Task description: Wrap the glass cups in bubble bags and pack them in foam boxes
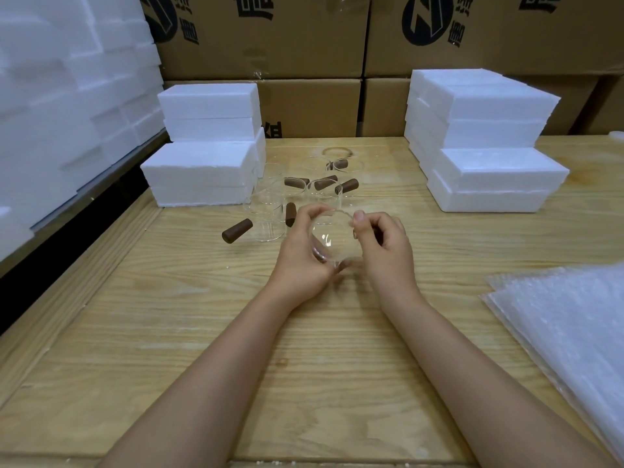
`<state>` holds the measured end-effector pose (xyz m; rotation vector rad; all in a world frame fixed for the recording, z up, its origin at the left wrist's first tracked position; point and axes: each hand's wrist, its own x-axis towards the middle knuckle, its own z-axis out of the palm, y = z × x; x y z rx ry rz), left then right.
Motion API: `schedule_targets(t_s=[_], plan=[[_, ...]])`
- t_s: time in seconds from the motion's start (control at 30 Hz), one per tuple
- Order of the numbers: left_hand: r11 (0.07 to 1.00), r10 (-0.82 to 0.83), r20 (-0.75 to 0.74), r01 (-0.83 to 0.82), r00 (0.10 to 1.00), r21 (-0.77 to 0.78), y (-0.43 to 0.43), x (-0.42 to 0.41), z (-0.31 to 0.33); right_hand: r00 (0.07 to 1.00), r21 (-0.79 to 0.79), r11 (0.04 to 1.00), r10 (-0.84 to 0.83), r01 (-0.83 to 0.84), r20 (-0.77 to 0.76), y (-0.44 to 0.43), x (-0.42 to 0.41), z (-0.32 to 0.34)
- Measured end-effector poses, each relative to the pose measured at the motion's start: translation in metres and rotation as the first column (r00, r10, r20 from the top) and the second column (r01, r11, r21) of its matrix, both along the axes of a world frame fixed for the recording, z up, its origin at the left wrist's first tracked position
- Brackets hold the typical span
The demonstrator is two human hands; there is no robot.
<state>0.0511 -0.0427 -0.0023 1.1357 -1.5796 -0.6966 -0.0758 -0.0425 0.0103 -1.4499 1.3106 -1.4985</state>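
a small round clear glass cup [332, 241] is held up over the light wooden table [202, 332], near the middle. it is tipped so its open top faces the person. the left hand [300, 251] curls its fingers round the left side and the bottom of the cup. the right hand [385, 251] pinches the rim on the right side with its thumb and a finger, and its other fingers are curled in.

just behind the hands, more clear glass cups with stubby brown handles [266, 217] stand close together on the table. a low stack of white foam boxes [202, 170] sits at the back left, right beside those cups. a taller stack of white foam boxes [489, 146] sits at the back right, well apart from them. a flat pile of see-through bubble bags [574, 325] lies at the right edge of the table. big brown cardboard boxes with black print [270, 35] stand behind the table.
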Motion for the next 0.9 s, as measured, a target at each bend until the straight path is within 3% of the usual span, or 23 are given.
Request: schedule_targets(t_s=[0.33, 0.43, 0.63, 0.9], plan=[[0.996, -0.028, -0.189, 0.044, 0.982, 0.081, -0.001, 0.004, -0.001, 0.963, -0.101, 0.975, 0.215, -0.200, 0.164, 0.004, -0.007, 0.006], [0.995, -0.031, -0.254, 0.053, 0.967, 0.081, -0.003, 0.005, -0.003, 0.909, -0.091, 0.966, 0.260, -0.243, 0.327, 0.002, -0.009, 0.007], [0.990, -0.095, -0.287, 0.120, 0.953, 0.070, 0.001, 0.004, 0.002, 0.868, -0.067, 0.976, 0.216, -0.209, 0.447, 0.003, -0.010, 0.012], [0.989, -0.147, -0.059, 0.145, 0.987, -0.039, 0.004, 0.003, 0.000, 0.832, 0.022, 0.996, 0.061, -0.088, 0.552, -0.001, -0.014, 0.017]])
